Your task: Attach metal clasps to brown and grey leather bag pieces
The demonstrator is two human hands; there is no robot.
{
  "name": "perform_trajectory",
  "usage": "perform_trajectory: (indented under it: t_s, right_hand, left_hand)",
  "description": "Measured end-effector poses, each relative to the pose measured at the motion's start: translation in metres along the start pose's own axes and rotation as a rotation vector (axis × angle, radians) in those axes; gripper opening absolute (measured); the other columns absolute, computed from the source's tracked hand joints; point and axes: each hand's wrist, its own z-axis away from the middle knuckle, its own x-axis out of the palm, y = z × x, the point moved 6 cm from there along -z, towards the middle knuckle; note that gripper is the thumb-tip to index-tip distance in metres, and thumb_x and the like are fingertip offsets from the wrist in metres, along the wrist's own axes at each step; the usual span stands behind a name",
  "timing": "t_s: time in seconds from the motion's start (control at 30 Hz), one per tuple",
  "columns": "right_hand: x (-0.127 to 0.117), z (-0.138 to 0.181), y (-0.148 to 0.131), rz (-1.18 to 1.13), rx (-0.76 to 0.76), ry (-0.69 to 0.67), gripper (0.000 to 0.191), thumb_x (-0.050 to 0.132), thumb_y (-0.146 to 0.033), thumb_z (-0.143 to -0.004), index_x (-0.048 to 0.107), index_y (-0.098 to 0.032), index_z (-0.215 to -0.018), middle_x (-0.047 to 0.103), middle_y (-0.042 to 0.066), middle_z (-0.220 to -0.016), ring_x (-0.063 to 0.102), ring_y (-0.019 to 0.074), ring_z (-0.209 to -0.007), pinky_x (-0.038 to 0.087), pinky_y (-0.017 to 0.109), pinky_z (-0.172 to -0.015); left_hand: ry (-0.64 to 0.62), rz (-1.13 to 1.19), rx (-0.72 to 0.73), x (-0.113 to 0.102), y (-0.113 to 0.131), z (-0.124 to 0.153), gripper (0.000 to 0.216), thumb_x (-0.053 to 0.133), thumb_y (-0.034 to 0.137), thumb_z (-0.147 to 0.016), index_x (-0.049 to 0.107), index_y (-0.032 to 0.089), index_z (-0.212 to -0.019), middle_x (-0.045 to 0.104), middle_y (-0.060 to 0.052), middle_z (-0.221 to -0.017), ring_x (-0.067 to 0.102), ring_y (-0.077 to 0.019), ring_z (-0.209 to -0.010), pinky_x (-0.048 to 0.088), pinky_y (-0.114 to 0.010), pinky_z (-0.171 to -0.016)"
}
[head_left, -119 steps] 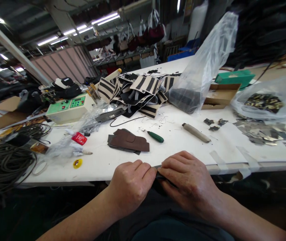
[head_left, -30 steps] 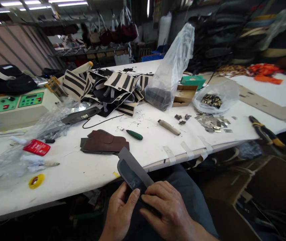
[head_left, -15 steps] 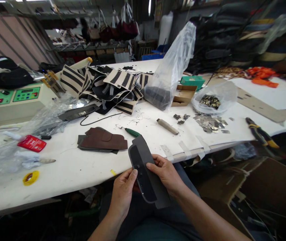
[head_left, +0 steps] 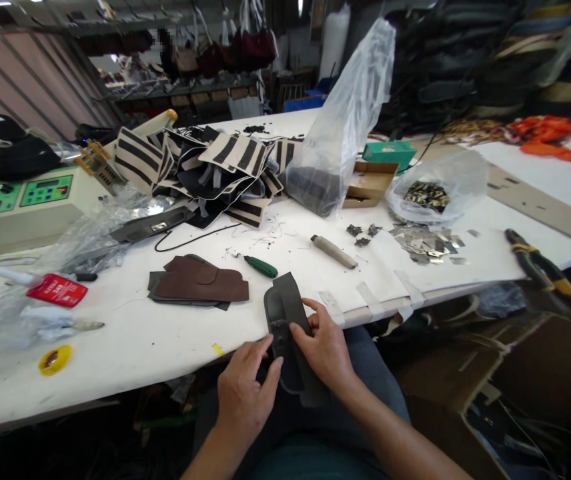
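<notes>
My right hand (head_left: 324, 347) grips a long dark grey leather-like piece (head_left: 290, 297) by its right edge, thumb on top. The piece has a darker rounded panel along its left side and is held tilted over the table's front edge. Its middle looks creased or bent, with small spots too blurred to make out. At its left edge is my left hand (head_left: 246, 388), thumb and forefinger apart, their tips close to the edge; whether they touch it I cannot tell. A stack of brown and grey leather-like pieces (head_left: 203, 280) lies to the left, and a green-handled hook tool (head_left: 260, 266) just beyond.
Beyond are a grey-beige handle-like tool (head_left: 334, 252), loose metal plates (head_left: 428, 241), a clear bag of metal parts (head_left: 465, 183), pliers (head_left: 540, 263) and a pile of striped pieces (head_left: 235, 157). At left lie a red glue bottle (head_left: 58, 290) and yellow tape roll (head_left: 55, 360).
My left hand has loosened its pinch on the grey piece, thumb and forefinger now spread at its edge. The piece has shifted slightly right and bent in the middle.
</notes>
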Motion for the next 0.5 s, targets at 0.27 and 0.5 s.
perform_trajectory:
  t_s: [0.27,0.5]
  right_hand:
    - [-0.01,-0.008,-0.006,0.232,-0.058,-0.104,0.038,0.071,-0.028,-0.084,0.072,-0.026,-0.122,0.063,-0.003,-0.072,0.056,0.0157,-0.063,0.037,0.026,-0.059]
    - [-0.033,-0.024,-0.01,0.276,-0.116,-0.155,0.03,0.077,-0.036,-0.084,0.078,-0.029,-0.113,0.072,-0.004,-0.07,0.064,0.0149,-0.063,0.042,0.024,-0.062]
  left_hand:
    - [-0.029,-0.295,0.484,0.007,0.012,-0.034,0.029,0.066,0.025,-0.095,0.068,0.022,-0.124,0.073,-0.009,-0.127,0.065,-0.0301,-0.12,0.055,-0.05,-0.102]
    - [0.081,-0.294,0.627,0.015,-0.006,-0.035,0.03,0.066,0.034,-0.096,0.068,0.021,-0.123,0.076,-0.009,-0.121,0.072,-0.0269,-0.106,0.058,-0.042,-0.091]
